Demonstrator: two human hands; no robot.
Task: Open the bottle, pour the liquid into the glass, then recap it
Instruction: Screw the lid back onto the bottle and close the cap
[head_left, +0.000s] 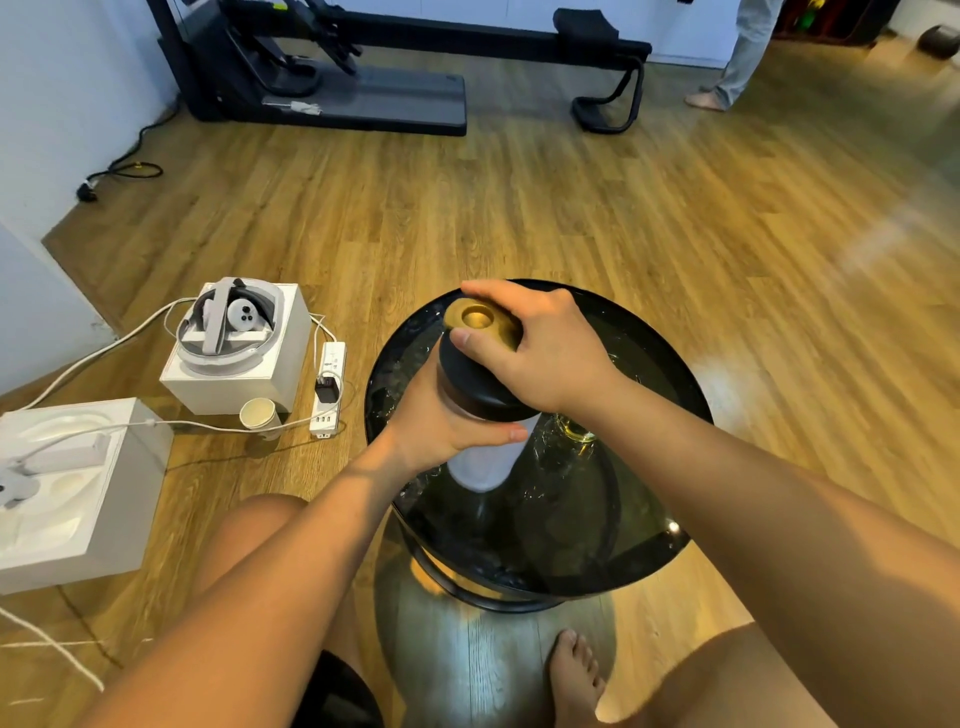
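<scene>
A white bottle (480, 465) with a wide black lid (478, 384) and a gold cap (480, 319) stands upright on the round black glass table (670, 374). My left hand (441, 421) wraps around the bottle's body just under the lid. From above, my right hand (540, 343) closes over the gold cap. A clear glass (574, 431) with some yellowish liquid stands on the table just right of the bottle, partly hidden under my right wrist.
On the wooden floor to the left stand two white boxes (239, 358) (78, 499) holding headsets, a paper cup (258, 414) and a power strip (328, 387) with cables. An exercise machine (363, 67) sits at the back. A person's legs (737, 57) show far right.
</scene>
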